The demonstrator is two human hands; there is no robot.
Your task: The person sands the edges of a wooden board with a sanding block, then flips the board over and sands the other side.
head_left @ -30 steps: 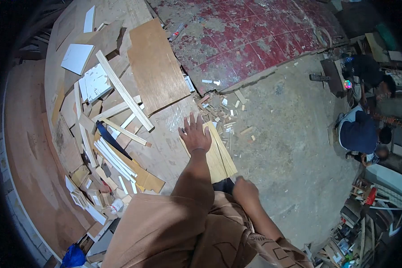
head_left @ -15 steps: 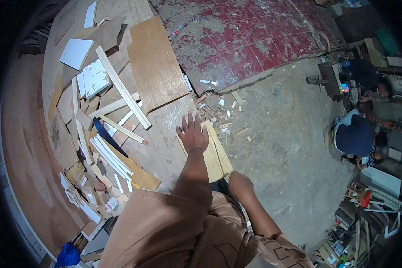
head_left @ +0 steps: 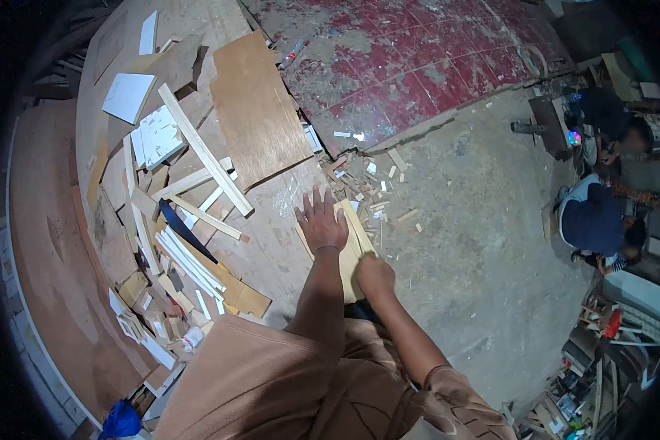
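A pale wooden board [head_left: 349,273] lies lengthwise in front of my body, with a thin dark line running along part of it. My left hand [head_left: 324,227] rests flat on its far end, fingers spread. Over the right side of the board, my right hand [head_left: 375,277] is closed in a fist. Whatever the fist holds is hidden by the fingers. The board's near end meets dark cloth by my legs.
A brown plywood sheet [head_left: 260,110] lies ahead. To the left are long wood strips [head_left: 205,150], white panels [head_left: 129,97] and offcuts. Small wood scraps [head_left: 378,187] litter the concrete floor [head_left: 462,242]. Two people [head_left: 592,216] sit at the right.
My right fist has moved forward and slightly left along the board, from its near end toward the middle. My left hand stays flat in place. The whole view has shifted slightly.
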